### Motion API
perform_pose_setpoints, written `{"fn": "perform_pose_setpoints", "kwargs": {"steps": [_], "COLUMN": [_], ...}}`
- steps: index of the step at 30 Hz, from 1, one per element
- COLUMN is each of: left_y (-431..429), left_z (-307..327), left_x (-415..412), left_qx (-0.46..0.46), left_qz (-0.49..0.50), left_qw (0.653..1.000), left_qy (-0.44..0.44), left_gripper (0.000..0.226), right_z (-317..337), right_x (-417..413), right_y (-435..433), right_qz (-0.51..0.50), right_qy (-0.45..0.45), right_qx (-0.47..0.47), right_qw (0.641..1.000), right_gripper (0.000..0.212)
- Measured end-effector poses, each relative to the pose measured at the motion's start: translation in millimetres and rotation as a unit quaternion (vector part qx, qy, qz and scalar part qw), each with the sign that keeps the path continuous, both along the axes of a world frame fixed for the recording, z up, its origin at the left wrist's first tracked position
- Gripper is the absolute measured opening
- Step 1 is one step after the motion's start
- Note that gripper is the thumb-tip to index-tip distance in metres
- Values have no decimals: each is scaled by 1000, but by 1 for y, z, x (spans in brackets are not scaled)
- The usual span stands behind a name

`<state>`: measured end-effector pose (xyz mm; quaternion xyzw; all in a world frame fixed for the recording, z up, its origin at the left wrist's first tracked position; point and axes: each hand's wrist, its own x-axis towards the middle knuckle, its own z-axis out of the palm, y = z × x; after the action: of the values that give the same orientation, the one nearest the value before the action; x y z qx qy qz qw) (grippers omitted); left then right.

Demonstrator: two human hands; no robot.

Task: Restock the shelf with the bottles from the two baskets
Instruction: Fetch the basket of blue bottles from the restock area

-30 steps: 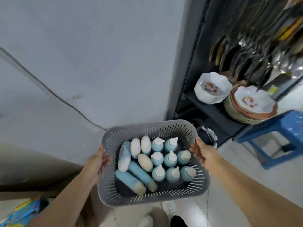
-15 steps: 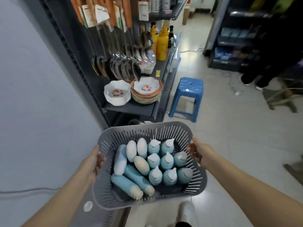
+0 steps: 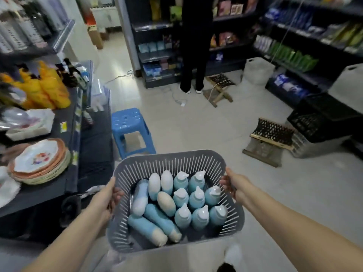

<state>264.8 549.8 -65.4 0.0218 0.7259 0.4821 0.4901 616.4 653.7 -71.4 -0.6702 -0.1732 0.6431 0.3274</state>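
Note:
I carry a grey slotted basket (image 3: 169, 161) in front of me at waist height. My left hand (image 3: 107, 195) grips its left rim and my right hand (image 3: 232, 183) grips its right rim. Inside are several blue bottles with white caps (image 3: 197, 197), some standing upright on the right, others lying flat on the left. A dark shelf unit (image 3: 72, 134) runs along my left side.
The left shelf holds stacked plates (image 3: 39, 160) and yellow bottles (image 3: 47, 87). A blue stool (image 3: 130, 130) stands just ahead of the basket. A person in dark trousers (image 3: 193, 55) stands at the far shelves. Wooden stools (image 3: 269, 140) and black crates (image 3: 322, 120) are on the right.
My view has swung right from the grey wall to the shop aisle. The basket stays held in both hands, bottles unmoved inside it.

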Motion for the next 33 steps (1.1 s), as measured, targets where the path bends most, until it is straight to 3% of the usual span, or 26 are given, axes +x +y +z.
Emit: {"fn": "perform_pose_setpoints", "kwargs": {"steps": [18,33], "left_y": [341,591], "left_z": [11,23], "left_x": [329,562], "left_qx": [2,-13], "left_qz": [-219,-433], "left_qw": [975,898], "left_qy": [-35,-70], "left_gripper": [43,44], "right_z": [10,19], "right_x": [343,510], "right_y": [192,277], "right_qz": [-209,-445], "right_qy": [-18,-42], "right_qx": [18,-12], "right_qw": [978,895], "right_gripper": [43,43]}}
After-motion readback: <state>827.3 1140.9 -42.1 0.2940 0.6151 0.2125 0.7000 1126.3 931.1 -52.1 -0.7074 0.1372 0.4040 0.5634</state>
